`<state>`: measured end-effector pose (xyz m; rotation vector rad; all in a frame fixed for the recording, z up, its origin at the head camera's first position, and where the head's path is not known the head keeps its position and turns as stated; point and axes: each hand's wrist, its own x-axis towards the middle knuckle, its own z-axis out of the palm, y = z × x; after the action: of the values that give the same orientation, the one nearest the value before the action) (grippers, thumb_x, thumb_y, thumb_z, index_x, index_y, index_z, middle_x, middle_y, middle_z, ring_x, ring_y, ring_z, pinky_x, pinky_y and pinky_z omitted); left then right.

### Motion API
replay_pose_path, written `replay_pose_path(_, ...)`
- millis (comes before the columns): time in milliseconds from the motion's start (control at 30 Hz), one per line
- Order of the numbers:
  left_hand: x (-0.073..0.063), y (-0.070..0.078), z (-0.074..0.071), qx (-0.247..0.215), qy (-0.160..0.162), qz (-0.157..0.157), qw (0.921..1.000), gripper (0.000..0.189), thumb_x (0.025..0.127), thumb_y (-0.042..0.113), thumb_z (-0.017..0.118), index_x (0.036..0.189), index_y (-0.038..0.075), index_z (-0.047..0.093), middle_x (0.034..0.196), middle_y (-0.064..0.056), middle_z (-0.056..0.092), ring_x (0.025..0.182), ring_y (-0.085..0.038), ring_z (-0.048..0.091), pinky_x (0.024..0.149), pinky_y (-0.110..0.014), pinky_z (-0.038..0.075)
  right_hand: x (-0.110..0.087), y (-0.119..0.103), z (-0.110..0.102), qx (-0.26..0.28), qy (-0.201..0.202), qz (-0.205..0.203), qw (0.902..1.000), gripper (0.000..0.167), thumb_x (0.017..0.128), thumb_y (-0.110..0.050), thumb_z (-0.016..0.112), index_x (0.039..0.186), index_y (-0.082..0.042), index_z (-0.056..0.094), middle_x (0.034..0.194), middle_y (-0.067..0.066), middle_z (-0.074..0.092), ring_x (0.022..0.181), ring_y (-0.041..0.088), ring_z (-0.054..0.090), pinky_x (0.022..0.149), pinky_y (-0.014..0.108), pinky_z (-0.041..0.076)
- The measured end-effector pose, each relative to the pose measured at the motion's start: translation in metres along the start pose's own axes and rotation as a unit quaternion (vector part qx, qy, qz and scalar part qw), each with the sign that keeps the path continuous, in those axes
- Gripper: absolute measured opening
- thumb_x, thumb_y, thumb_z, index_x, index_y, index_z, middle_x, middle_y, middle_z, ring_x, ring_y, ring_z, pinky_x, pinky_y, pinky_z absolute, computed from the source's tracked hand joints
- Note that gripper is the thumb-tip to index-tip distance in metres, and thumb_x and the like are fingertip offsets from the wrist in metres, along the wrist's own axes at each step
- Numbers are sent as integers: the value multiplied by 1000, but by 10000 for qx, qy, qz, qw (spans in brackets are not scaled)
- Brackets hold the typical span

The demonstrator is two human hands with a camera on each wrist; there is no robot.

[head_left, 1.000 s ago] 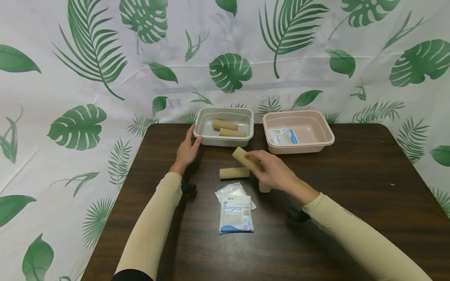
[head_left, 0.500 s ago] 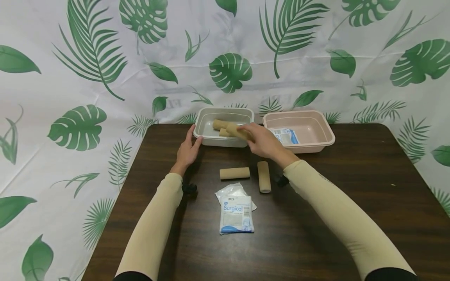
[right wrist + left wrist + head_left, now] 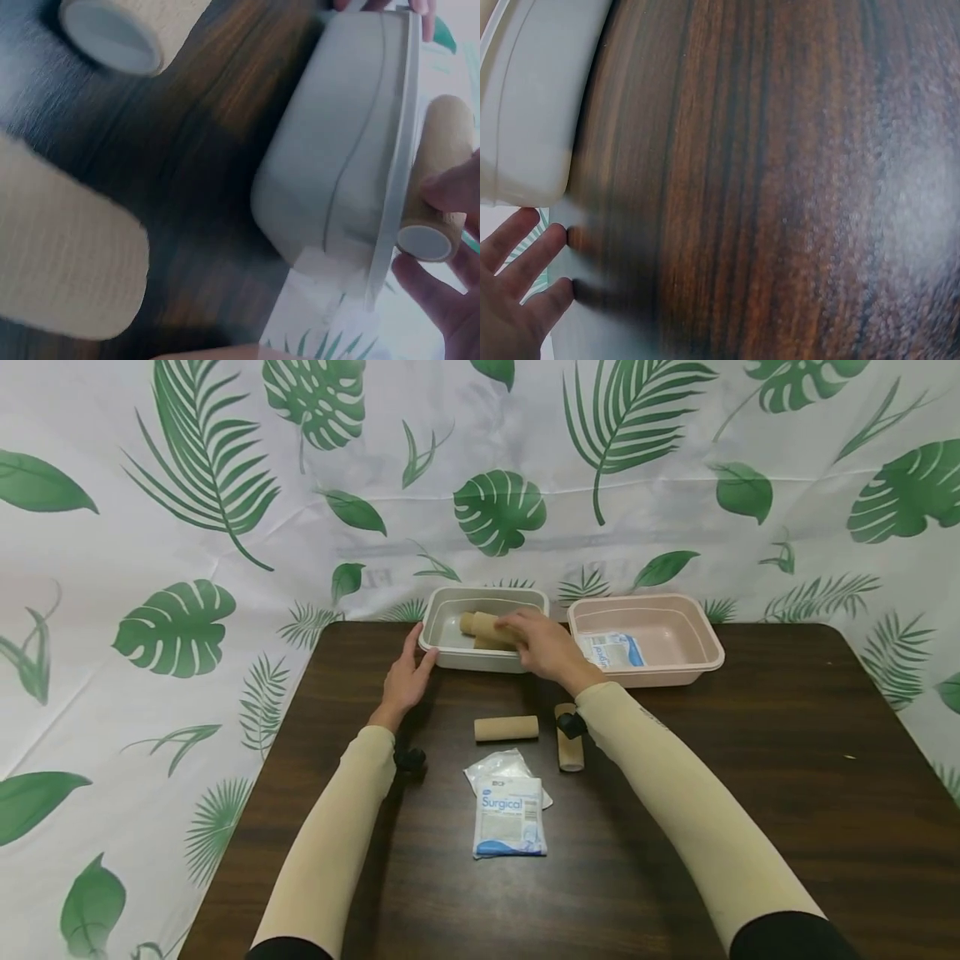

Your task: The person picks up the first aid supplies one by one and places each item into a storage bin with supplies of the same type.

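My right hand (image 3: 546, 647) pinches a tan bandage roll (image 3: 491, 627) over the grey bin (image 3: 476, 662). In the right wrist view the held roll (image 3: 442, 161) lies along the bin rim, thumb on its side and pale core end showing. Two more rolls in the bin are partly hidden beneath it. At the bin's near left corner rests my left hand (image 3: 405, 681), thumb and fingers spread; the left wrist view shows the fingers extended beside the bin wall (image 3: 536, 112). On the table lie a crosswise roll (image 3: 506, 728) and a lengthwise roll (image 3: 571, 753), partly behind the right wrist.
Right of the grey bin stands a pink bin (image 3: 675, 672) with a blue-and-white packet (image 3: 613, 650) inside. Overlapping packets, the upper marked "Surgical" (image 3: 510, 818), lie mid-table. A leaf-patterned sheet (image 3: 420, 527) hangs behind the dark wooden table (image 3: 750, 777).
The right hand has carried the bandage roll from above the table, up and left, to over the grey bin. My left hand stays at the bin's corner.
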<state>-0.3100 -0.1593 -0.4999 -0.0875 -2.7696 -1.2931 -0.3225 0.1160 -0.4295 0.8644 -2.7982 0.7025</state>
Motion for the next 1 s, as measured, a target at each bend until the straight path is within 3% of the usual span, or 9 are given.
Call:
replay_pose_path(233, 1, 1, 2, -11, 87, 51, 9999, 62, 103, 48, 44, 157, 31, 19, 139, -10, 54, 119, -38, 55, 97, -59, 37, 10, 2, 5, -78, 206, -155, 9996, 49, 89, 4, 56, 135, -13, 58, 134, 7, 54, 126, 28, 48, 104, 41, 38)
replay_pose_path(433, 1, 0, 3, 6, 64, 86, 9999, 62, 103, 48, 43, 157, 31, 19, 140, -10, 54, 120, -40, 54, 97, -59, 37, 8, 7, 3, -51, 130, 195, 9997, 50, 90, 5, 54, 138, -10, 57, 141, 12, 50, 129, 32, 47, 106, 43, 37)
replay_pose_path(567, 1, 0, 3, 10, 85, 55, 9999, 61, 103, 46, 44, 157, 30, 20, 140, -10, 54, 120, -40, 54, 96, -60, 36, 3, 12, 3, 9, 134, 362, 9993, 46, 91, 4, 56, 135, -9, 59, 137, 11, 53, 124, 33, 50, 103, 44, 39)
replay_pose_path(733, 0, 0, 3, -12, 86, 70, 9999, 61, 103, 47, 44, 157, 30, 20, 139, -11, 54, 121, -41, 53, 97, -60, 36, -3, 19, 4, 3, 247, 170, 9996, 38, 90, 5, 57, 126, -4, 64, 126, 11, 59, 116, 33, 55, 99, 43, 42)
replay_pose_path(1000, -2, 2, 3, -26, 41, 40, 10000, 62, 103, 46, 43, 157, 32, 17, 141, -13, 53, 122, -40, 53, 98, -60, 35, -28, 15, -8, 77, 449, -8, 9990, 35, 92, -2, 61, 126, -7, 65, 129, 11, 58, 112, 31, 58, 91, 45, 46)
